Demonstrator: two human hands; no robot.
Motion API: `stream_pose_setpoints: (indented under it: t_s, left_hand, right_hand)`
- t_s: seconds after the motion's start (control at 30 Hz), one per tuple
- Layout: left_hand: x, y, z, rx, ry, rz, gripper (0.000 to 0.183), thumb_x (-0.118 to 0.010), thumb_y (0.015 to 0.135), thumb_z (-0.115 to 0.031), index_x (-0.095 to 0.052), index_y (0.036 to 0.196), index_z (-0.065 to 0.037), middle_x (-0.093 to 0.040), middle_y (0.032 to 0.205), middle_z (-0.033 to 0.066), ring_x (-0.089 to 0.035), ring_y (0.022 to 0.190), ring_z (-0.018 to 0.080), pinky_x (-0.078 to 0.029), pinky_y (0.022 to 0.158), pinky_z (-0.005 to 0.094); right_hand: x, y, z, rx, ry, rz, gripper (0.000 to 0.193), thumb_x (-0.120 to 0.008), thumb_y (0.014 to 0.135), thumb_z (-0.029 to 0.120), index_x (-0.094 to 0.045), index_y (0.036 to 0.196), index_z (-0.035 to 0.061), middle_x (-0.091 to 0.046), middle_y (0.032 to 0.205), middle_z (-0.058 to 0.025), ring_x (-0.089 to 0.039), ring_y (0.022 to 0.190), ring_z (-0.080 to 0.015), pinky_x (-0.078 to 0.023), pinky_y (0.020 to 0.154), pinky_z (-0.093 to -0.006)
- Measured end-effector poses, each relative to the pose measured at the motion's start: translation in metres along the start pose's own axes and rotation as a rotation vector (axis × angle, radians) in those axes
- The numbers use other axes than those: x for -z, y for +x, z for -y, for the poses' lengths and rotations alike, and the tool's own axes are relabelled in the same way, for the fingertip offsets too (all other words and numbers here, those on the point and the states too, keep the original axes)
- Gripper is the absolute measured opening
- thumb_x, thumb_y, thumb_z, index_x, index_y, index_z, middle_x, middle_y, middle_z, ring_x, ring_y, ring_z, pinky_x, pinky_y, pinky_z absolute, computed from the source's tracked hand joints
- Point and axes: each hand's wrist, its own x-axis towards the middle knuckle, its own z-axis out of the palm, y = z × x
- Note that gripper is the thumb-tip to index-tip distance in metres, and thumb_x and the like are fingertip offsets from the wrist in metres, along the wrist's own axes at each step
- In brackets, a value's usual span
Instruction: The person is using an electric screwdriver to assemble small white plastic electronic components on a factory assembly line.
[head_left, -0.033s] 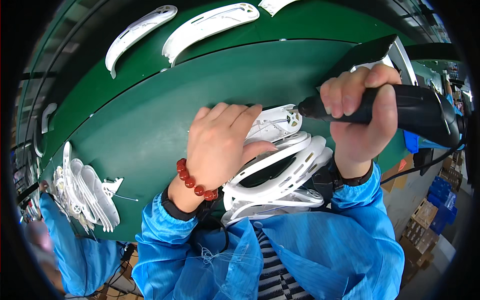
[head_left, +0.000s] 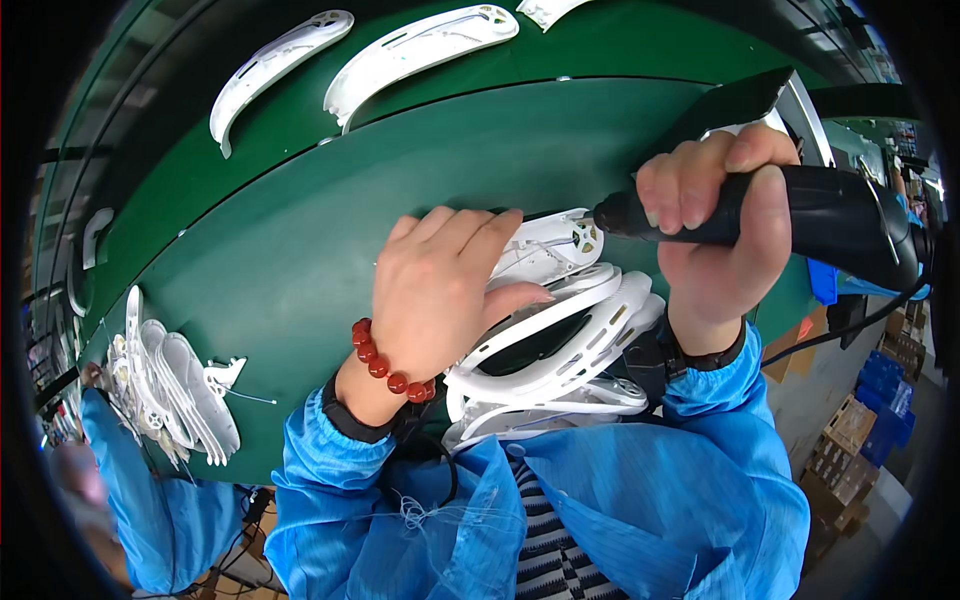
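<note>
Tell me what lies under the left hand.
The left hand presses on a white plastic part atop a stack of white curved shells, on the green belt. The part's portion beneath the palm is hidden.

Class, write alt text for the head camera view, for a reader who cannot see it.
A person's right hand grips a black electric screwdriver, its tip against a white plastic part that the left hand presses onto a stack of white curved shells. They work at a green conveyor belt carrying more white shells, with another pile at left.
</note>
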Motion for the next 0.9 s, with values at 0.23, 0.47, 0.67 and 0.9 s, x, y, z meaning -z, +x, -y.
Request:
stream_pose_setpoints:
  t_s: [0.23, 0.47, 0.67, 0.9]
  left_hand:
    - [-0.002, 0.002, 0.001, 0.011, -0.005, 0.001, 0.058, -0.079, 0.061, -0.040, -0.067, 0.107, -0.006, -0.066, 0.093, 0.0059, -0.060, 0.082, 0.0242, -0.043, 0.071, 0.0346]
    - [-0.005, 0.003, 0.002, -0.005, 0.005, -0.016, 0.056, -0.078, 0.062, -0.040, -0.067, 0.104, -0.005, -0.066, 0.091, 0.0052, -0.060, 0.081, 0.0228, -0.043, 0.070, 0.0338]
    - [-0.004, 0.006, -0.003, -0.001, 0.022, -0.004, 0.056, -0.081, 0.059, -0.036, -0.067, 0.103, -0.004, -0.066, 0.090, 0.0059, -0.060, 0.082, 0.0252, -0.044, 0.071, 0.0354]
    - [0.021, 0.017, 0.004, -0.086, -0.013, 0.325, 0.068, -0.078, 0.066, -0.038, -0.056, 0.119, 0.000, -0.058, 0.111, 0.0144, -0.056, 0.098, 0.0315, -0.047, 0.084, 0.0380]
  right_hand:
    - [0.004, 0.001, -0.012, -0.026, -0.002, -0.026, 0.016, -0.052, 0.092, 0.014, -0.046, 0.096, -0.0004, -0.053, 0.063, -0.0117, -0.049, 0.052, -0.0170, -0.046, 0.052, -0.0337]
    - [0.001, 0.005, -0.019, -0.003, -0.106, -0.049, 0.018, -0.057, 0.091, 0.013, -0.048, 0.090, -0.0027, -0.055, 0.062, -0.0100, -0.052, 0.052, -0.0147, -0.045, 0.049, -0.0277]
    - [0.005, 0.000, -0.017, -0.098, -0.280, 0.113, 0.016, -0.051, 0.093, 0.016, -0.044, 0.098, 0.0022, -0.048, 0.066, -0.0069, -0.046, 0.055, -0.0165, -0.042, 0.053, -0.0334]
    - [0.019, 0.007, 0.028, 0.261, 0.051, 0.164, 0.024, -0.056, 0.092, 0.030, -0.050, 0.101, 0.0090, -0.052, 0.070, 0.0004, -0.046, 0.056, -0.0121, -0.038, 0.052, -0.0307]
